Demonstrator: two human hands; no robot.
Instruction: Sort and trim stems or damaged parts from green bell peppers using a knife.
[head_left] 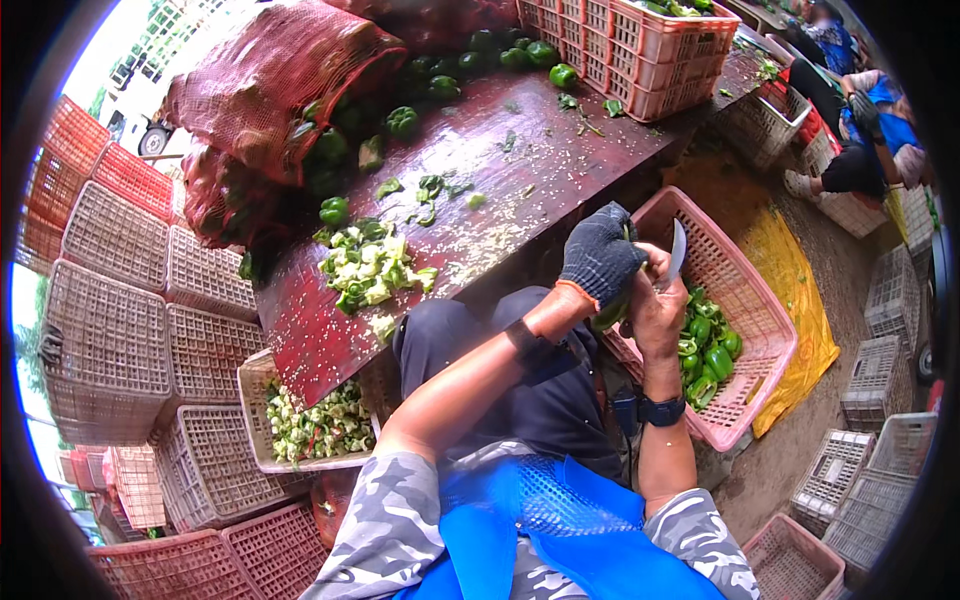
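My left hand (604,258), in a dark knit glove with an orange cuff, is closed on a green pepper (608,315), mostly hidden by my hands. Right against it, my bare right hand (656,308) grips a small knife (679,248), its curved blade pointing up past my fingers. Both hands are over the near side of a pink plastic crate (765,305). Inside that crate lies a heap of green peppers (712,350), some of them cut open.
A dark red table (540,160) holds pepper cores (370,262), scattered seeds and whole peppers spilling from a red mesh sack (270,90). At its far end stands an orange crate (640,55). A bin of scraps (318,420) sits left. Stacked crates (115,330) and seated people surround me.
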